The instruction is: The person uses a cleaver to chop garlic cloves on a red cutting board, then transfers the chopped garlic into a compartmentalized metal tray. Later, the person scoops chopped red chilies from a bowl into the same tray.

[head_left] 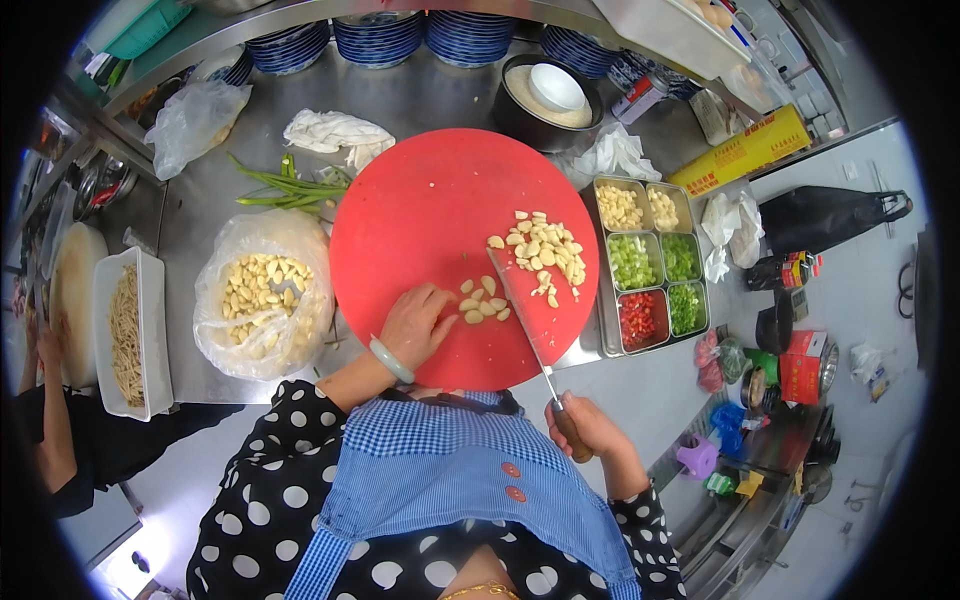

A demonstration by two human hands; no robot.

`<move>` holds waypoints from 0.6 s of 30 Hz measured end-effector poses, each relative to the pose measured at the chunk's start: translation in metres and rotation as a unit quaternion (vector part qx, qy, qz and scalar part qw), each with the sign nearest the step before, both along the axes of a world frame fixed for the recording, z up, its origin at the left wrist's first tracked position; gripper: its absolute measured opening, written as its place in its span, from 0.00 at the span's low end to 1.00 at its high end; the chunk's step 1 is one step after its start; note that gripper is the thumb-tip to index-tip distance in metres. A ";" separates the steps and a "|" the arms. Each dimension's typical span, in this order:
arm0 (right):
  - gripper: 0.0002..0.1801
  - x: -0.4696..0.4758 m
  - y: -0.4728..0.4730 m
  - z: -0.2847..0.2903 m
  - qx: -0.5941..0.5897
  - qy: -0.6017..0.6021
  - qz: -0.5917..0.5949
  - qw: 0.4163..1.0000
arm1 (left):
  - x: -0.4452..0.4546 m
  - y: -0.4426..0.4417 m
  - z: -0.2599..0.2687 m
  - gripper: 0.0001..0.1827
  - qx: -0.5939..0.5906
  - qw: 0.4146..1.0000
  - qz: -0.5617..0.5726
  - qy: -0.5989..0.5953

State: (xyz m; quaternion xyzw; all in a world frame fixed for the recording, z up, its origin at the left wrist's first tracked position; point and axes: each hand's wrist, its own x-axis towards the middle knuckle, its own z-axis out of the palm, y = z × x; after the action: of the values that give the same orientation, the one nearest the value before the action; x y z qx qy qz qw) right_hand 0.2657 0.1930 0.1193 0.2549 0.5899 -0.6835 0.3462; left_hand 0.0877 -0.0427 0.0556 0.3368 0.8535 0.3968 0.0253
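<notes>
A round red cutting board (pixel 420 217) lies before me on a steel counter. My right hand (pixel 581 420) grips the wooden handle of a kitchen knife (pixel 525 315), whose blade extends over the right half of the board. My left hand (pixel 418 322) rests on the board's lower left, fingers slightly curled, beside a small group of whole garlic cloves (pixel 472 304). Those cloves sit between my left hand and the blade. Beyond the blade, at the board's right, is a larger pile of cut garlic pieces (pixel 546 247). A jade-coloured bangle circles my left wrist.
A plastic bag of peeled garlic (pixel 262 300) stands left of the board, below green scallions (pixel 289 187). On the right, a divided steel tray (pixel 606 315) holds garlic, chopped greens and red chillies. Behind are a black pot (pixel 517 124) and stacked plates (pixel 379 41). Another person's arm (pixel 56 420) is far left.
</notes>
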 end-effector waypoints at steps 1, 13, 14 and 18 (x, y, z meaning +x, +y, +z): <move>0.30 0.000 -0.001 0.001 -0.009 0.004 0.004 1.000 | 0.000 0.000 0.000 0.11 -0.012 1.000 0.001 0.000; 0.22 -0.005 -0.032 -0.033 0.531 0.150 0.215 0.805 | 0.001 -0.012 -0.026 0.09 0.068 0.995 0.037 0.061; 0.21 -0.006 -0.034 -0.035 0.528 0.156 0.209 0.808 | 0.000 -0.015 -0.028 0.08 0.077 0.993 0.031 0.078; 0.16 -0.012 -0.030 -0.021 0.470 0.144 0.104 0.865 | -0.004 -0.023 -0.028 0.07 0.112 0.987 0.052 0.107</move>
State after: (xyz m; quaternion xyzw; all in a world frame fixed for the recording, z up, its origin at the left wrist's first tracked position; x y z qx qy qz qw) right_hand 0.2539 0.1632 0.0987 0.2239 0.9074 -0.3147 0.1656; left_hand 0.0841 -0.0654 0.0276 0.3332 0.8178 0.4524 -0.1248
